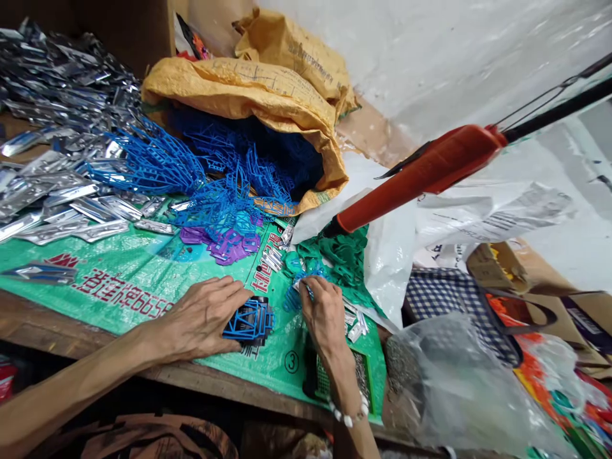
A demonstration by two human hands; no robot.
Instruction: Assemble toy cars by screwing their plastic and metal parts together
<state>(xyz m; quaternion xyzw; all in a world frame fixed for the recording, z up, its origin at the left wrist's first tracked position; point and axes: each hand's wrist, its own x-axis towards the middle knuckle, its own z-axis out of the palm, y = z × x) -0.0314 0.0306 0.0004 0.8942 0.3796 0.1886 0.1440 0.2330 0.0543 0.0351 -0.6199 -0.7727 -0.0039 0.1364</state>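
Observation:
My left hand (pixel 205 319) is closed around the left side of a dark block that carries a blue plastic frame (pixel 248 320). The frame lies flat on the block, over the green sheet. Further right, my right hand (pixel 322 306) reaches down with fingers pinched together at a small pile of translucent blue pieces (pixel 292 298). Whatever is between those fingertips is hidden. Beside this pile lie green plastic parts (pixel 351 264). Several purple pieces (pixel 229 245) rest beyond my left hand. Under my right wrist stands a green tray (pixel 367 376) holding small grey bits.
A red power screwdriver (pixel 421 172) hangs slanting over the right side. Behind, a yellow woven sack (pixel 239 80) spills blue frames (pixel 153 159). Shiny metal pieces (pixel 62 83) are heaped at left. A clear plastic bag (pixel 449 382) sits at right, near a checked cloth (pixel 444 306).

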